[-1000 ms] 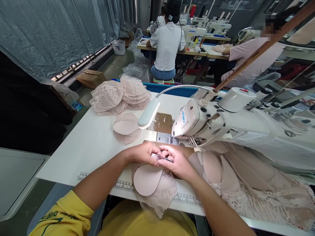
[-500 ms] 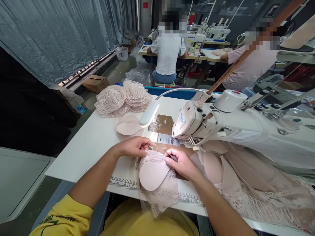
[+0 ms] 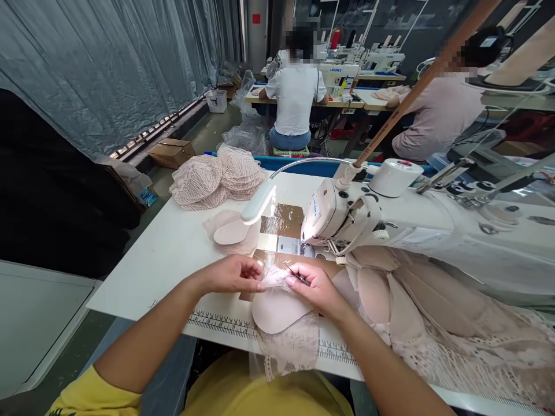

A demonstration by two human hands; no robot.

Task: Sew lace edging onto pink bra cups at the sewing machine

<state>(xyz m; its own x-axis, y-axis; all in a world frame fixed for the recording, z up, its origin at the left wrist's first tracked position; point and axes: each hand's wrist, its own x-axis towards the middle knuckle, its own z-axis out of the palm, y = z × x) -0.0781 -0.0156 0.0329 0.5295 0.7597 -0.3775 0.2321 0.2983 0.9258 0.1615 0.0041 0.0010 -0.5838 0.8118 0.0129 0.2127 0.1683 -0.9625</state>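
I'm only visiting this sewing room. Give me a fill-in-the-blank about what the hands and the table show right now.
The left hand and right hand both pinch the lace piece; the thin dark tool is in the ____ one.
The stack of lace cups sits on the far ____ side of the table.
The person's sleeve is ____.
Missing words: right; left; yellow.

Two hands [image 3: 232, 274] [image 3: 318, 287], one held lace cup [image 3: 277, 303], one dark tool [image 3: 296, 275], one sewing machine [image 3: 390, 222], two lace stacks [image 3: 197, 180] [image 3: 239, 167].
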